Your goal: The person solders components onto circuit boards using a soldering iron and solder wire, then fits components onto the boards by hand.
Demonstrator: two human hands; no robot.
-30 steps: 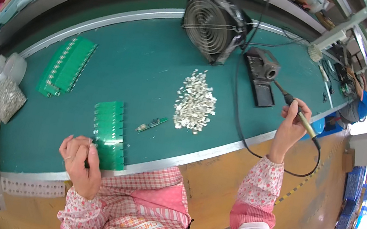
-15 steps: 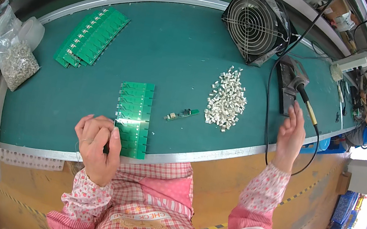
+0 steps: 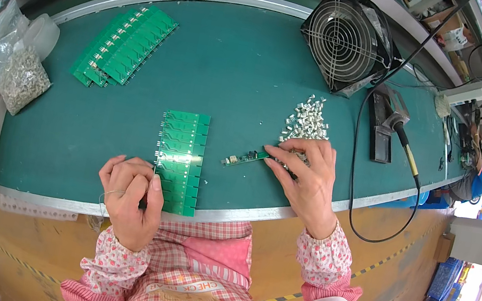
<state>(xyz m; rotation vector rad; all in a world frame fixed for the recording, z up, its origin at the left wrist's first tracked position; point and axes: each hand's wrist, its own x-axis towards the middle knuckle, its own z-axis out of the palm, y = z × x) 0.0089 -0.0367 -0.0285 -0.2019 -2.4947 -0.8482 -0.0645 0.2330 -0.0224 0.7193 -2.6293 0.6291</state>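
Observation:
My left hand (image 3: 134, 196) is closed at the left edge of a green circuit board panel (image 3: 184, 147), near the front of the green bench; whatever its fingertips pinch there is hidden. In my right hand (image 3: 309, 178), the thumb and forefinger pinch the right end of a small narrow circuit board (image 3: 244, 159) with parts on it. That board lies just right of the panel, its left end pointing toward it. Behind my right hand is a heap of small white connectors (image 3: 308, 120), its near part covered by the hand.
Several green panels (image 3: 125, 45) are stacked at the back left, beside a clear bag of small parts (image 3: 23, 79). A black fan (image 3: 342, 40) stands at the back. A soldering iron (image 3: 407, 153) rests in its holder on the right, its cable looping over the bench's front edge.
My right hand has come left and down from beside the soldering iron and taken hold of the small circuit board's end. My left hand stays at the panel.

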